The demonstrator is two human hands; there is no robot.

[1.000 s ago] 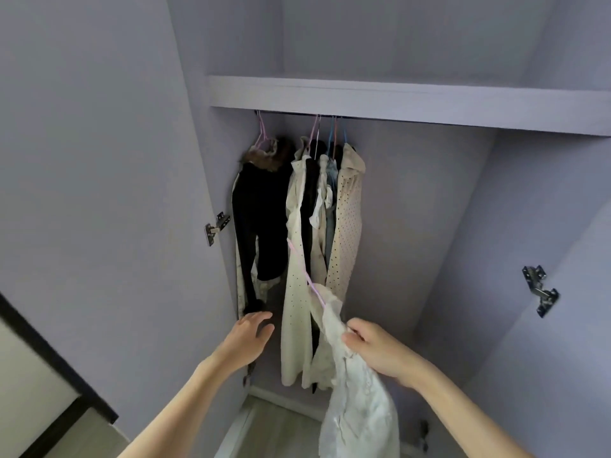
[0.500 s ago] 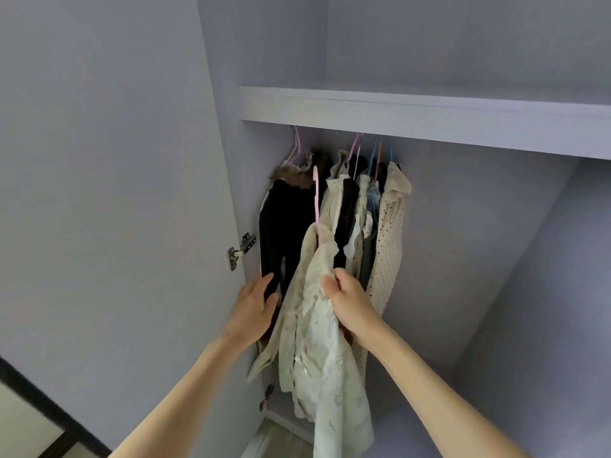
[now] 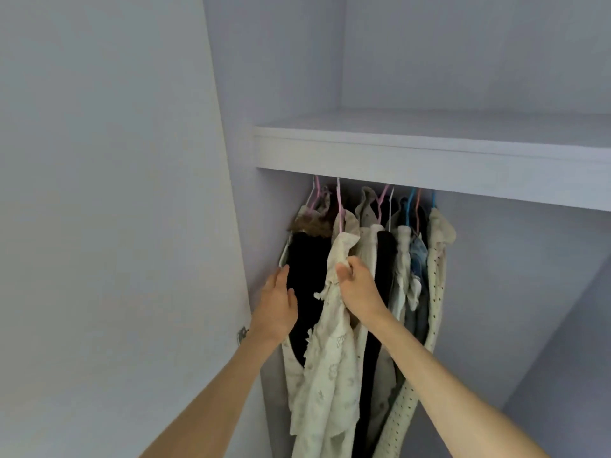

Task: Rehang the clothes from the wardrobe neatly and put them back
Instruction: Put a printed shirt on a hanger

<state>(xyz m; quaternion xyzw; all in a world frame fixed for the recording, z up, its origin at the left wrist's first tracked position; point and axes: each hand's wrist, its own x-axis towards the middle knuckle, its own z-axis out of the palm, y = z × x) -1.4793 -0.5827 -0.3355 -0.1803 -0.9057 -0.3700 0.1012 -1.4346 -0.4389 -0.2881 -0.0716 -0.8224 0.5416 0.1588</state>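
Under the shelf [image 3: 429, 160], the right hand [image 3: 358, 289] pinches the cream blouse [image 3: 330, 358] on its pink hanger [image 3: 339, 206], left hand [image 3: 276, 305] spread flat against the black coat [image 3: 307, 259]; open room lies rightward.

left arm: bare from the frame's lower edge to the wrist, showing no sleeve.
right arm: bare likewise, showing no sleeve along the forearm.
left hand [image 3: 276, 307]: bare, wearing no glove, ring or watch.
right hand [image 3: 358, 290]: bare, wearing no glove, ring or band at the wrist.
nails: showing short and unpainted where visible.
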